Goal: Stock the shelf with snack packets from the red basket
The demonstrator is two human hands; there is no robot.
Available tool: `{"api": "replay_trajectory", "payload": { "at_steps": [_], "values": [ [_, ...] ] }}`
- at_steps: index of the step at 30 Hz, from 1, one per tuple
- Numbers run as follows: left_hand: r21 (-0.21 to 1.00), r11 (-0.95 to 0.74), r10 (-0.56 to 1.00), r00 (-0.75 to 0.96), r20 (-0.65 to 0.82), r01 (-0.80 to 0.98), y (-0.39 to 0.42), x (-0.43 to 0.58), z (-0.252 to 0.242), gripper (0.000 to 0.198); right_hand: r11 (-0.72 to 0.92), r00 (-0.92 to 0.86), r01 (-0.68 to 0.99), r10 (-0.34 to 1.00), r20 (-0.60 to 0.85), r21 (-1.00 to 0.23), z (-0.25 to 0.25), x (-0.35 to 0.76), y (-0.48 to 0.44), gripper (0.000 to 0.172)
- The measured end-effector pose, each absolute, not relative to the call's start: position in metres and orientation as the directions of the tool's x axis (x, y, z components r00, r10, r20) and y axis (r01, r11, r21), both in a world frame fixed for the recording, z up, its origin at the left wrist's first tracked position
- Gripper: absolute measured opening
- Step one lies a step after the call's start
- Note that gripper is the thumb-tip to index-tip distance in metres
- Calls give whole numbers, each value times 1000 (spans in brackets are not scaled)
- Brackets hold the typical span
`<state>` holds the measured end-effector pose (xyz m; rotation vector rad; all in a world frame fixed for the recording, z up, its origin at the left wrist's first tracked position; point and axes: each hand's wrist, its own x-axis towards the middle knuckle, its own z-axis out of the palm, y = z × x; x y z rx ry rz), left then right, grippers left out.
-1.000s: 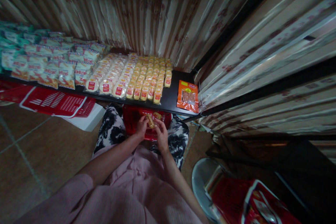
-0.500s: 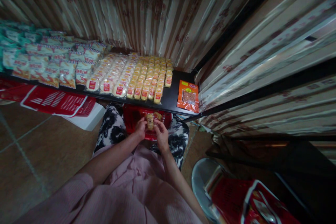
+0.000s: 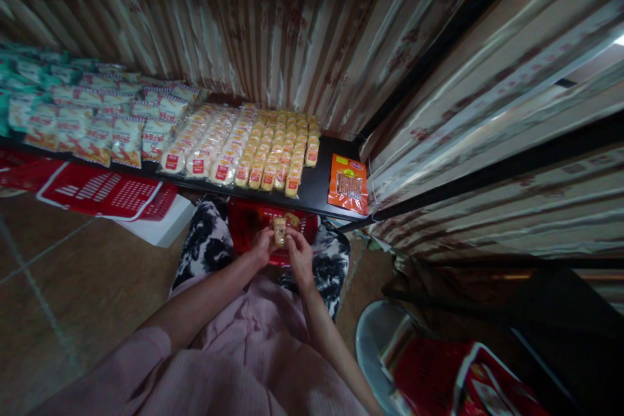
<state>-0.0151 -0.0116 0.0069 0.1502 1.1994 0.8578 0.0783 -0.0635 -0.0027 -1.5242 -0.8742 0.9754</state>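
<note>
Between both hands is a small wrapped snack (image 3: 279, 231), tan and in a clear wrapper. My left hand (image 3: 264, 246) grips its left side, and the fingers of my right hand (image 3: 299, 253) pinch its right side. Under the hands a red basket (image 3: 242, 216) sits between my knees, with another tan packet (image 3: 292, 220) in it. Just beyond, on a black shelf (image 3: 316, 185), stand rows of yellow wrapped snacks (image 3: 273, 153) and rows of round white packets (image 3: 197, 162).
Blue-white snack bags (image 3: 97, 136) fill the shelf's left part; an orange packet (image 3: 348, 183) lies at its right end. A red basket (image 3: 102, 190) rests on a white box at left. Another basket (image 3: 433, 370) is on a grey stool (image 3: 370, 331). Curtains hang behind.
The snack has tilted slightly in my fingers, and both hands remain over the basket. The view has shifted a little.
</note>
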Motion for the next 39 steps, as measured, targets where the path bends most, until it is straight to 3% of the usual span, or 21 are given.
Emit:
{"api": "replay_trajectory", "payload": {
  "at_steps": [5,9,13,16,26,33,39],
  "values": [
    [559,699,654,82,-752,-446,-15,-13,9,7,-149,409,92,907,-98,-985,-4,81,-67,30],
    [629,671,704,71,-707,-391,-17,-10,11,14,-176,408,72,904,-132,-982,-3,83,-69,34],
    [855,465,881,28,-472,-228,-16,-6,1,28,-174,400,72,907,-131,-982,-1,86,-71,33],
    [918,367,930,64,-361,-150,-16,-1,-9,39,-165,401,80,908,-120,-983,-1,89,-73,34],
    [949,314,932,179,-314,31,-24,3,9,38,-195,518,-1,839,-167,-981,-2,88,-75,44],
    [960,275,942,189,-279,46,-26,7,29,41,-213,588,63,797,-136,-975,9,91,-70,44],
    [982,186,966,172,-191,42,-28,9,43,31,-199,574,61,808,-129,-978,19,94,-67,40]
  ]
}}
